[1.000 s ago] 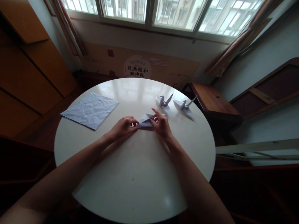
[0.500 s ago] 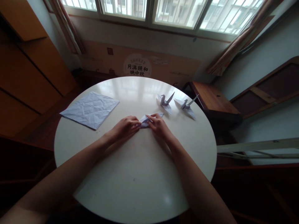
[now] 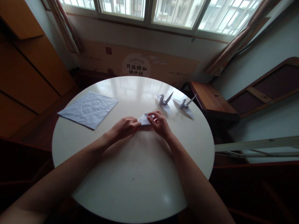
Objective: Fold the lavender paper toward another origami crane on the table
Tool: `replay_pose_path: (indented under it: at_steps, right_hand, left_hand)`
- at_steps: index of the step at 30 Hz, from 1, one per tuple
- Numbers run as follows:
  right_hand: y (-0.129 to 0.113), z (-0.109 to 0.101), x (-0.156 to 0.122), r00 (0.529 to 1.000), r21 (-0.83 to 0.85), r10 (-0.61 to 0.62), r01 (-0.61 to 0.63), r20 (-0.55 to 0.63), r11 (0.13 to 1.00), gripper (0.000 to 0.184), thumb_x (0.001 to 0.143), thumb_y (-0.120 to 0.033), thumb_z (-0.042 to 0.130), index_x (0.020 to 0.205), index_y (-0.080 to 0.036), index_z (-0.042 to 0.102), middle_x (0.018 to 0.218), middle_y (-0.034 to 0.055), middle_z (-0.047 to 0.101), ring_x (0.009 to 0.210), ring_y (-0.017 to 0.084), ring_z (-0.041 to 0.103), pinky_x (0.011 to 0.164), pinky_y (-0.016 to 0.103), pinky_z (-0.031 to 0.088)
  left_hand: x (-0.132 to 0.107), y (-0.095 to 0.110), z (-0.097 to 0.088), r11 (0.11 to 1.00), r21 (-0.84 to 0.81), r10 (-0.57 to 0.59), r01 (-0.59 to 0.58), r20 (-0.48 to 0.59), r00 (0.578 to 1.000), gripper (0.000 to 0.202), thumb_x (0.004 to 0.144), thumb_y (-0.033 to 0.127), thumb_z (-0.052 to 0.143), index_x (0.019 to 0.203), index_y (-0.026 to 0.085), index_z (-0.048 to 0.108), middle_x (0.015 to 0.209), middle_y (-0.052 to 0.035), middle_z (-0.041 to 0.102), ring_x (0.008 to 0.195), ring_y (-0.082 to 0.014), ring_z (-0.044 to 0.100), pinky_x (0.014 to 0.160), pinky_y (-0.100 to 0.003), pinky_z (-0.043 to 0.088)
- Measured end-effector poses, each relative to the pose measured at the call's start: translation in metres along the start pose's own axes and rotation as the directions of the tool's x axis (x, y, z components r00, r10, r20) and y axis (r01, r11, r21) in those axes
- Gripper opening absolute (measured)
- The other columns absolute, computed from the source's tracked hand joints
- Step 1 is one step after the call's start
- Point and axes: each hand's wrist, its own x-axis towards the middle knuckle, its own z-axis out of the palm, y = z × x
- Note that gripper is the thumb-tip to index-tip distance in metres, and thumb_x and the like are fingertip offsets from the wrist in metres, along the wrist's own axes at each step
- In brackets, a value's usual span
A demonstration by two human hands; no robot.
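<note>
A small folded piece of white paper [image 3: 143,120] lies on the round table between my hands. My left hand [image 3: 126,127] is closed, its thumb and fingers pinching the paper's left corner. Over the right part of the paper, my right hand [image 3: 160,125] has its index finger and thumb curled together at the sheet; its palm and fingers cover that end. Just beyond stand two folded paper cranes, one nearer [image 3: 164,101] and one farther right [image 3: 184,105], with wings spread.
Creased square paper sheets [image 3: 90,109] lie at the table's left. The white table [image 3: 130,174] has a rounded edge. Beyond its right side stands a wooden stool or bench [image 3: 210,96]; orange cabinets [image 3: 28,68] are at the left, with windows [image 3: 123,7] ahead.
My right index finger has lifted and curled back from its flatter position on the paper. More of the paper's pale face shows. My left hand stays at the left corner.
</note>
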Motion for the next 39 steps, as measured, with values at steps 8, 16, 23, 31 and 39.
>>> replay_pose_path:
  at_steps: [8, 16, 23, 31, 39]
  right_hand:
    - [0.003, 0.006, -0.004, 0.986, -0.1, -0.079, 0.094, 0.145, 0.991, 0.025, 0.083, -0.027, 0.083, 0.107, -0.022, 0.079, 0.12, 0.012, 0.063, 0.106, 0.028, 0.069, 0.097, 0.045, 0.056]
    - [-0.004, 0.005, -0.002, 0.975, 0.028, -0.217, 0.216, 0.054, 0.976, 0.013, 0.094, -0.035, 0.072, 0.094, -0.023, 0.078, 0.108, 0.0087, 0.071, 0.101, 0.025, 0.069, 0.093, 0.042, 0.056]
    - [-0.001, -0.006, 0.006, 0.971, 0.068, 0.049, -0.034, -0.233, 0.997, 0.034, 0.093, -0.027, 0.058, 0.127, -0.021, 0.063, 0.105, 0.009, 0.073, 0.087, 0.022, 0.069, 0.082, 0.04, 0.058]
    - [-0.005, -0.008, 0.004, 0.999, 0.09, -0.03, 0.033, -0.034, 0.995, 0.032, 0.092, -0.041, 0.069, 0.116, -0.021, 0.069, 0.099, 0.0071, 0.073, 0.087, 0.021, 0.069, 0.082, 0.037, 0.057]
    - [0.002, 0.003, -0.002, 0.995, -0.308, 0.093, -0.08, 0.026, 0.948, 0.04, 0.087, -0.017, 0.071, 0.127, -0.023, 0.072, 0.113, 0.0118, 0.069, 0.103, 0.029, 0.061, 0.097, 0.048, 0.049]
  left_hand:
    - [-0.002, 0.001, 0.0, 0.994, -0.06, -0.097, 0.094, -0.037, 0.995, 0.034, 0.091, 0.008, 0.068, 0.124, 0.017, 0.068, 0.118, -0.0109, 0.071, 0.09, -0.0215, 0.074, 0.075, -0.028, 0.059]
    - [-0.005, -0.004, 0.01, 0.866, -0.439, -0.307, 0.241, -0.085, 0.948, 0.024, 0.095, 0.023, 0.068, 0.118, 0.019, 0.073, 0.102, -0.0049, 0.072, 0.074, -0.0137, 0.067, 0.071, -0.025, 0.053]
    - [-0.003, -0.005, 0.013, 0.875, -0.395, -0.301, 0.28, 0.008, 0.953, 0.024, 0.089, 0.016, 0.07, 0.112, 0.016, 0.076, 0.095, -0.0064, 0.07, 0.08, -0.0169, 0.065, 0.076, -0.028, 0.052]
    - [-0.001, -0.001, 0.006, 0.862, -0.429, -0.278, 0.269, 0.043, 0.96, 0.016, 0.09, 0.015, 0.068, 0.105, 0.016, 0.072, 0.084, -0.0022, 0.067, 0.074, -0.0149, 0.063, 0.07, -0.025, 0.047]
    - [-0.002, -0.001, 0.011, 0.887, -0.37, -0.28, 0.278, 0.048, 0.959, 0.02, 0.098, 0.02, 0.061, 0.114, 0.018, 0.073, 0.098, -0.0056, 0.068, 0.081, -0.0166, 0.066, 0.075, -0.026, 0.05]
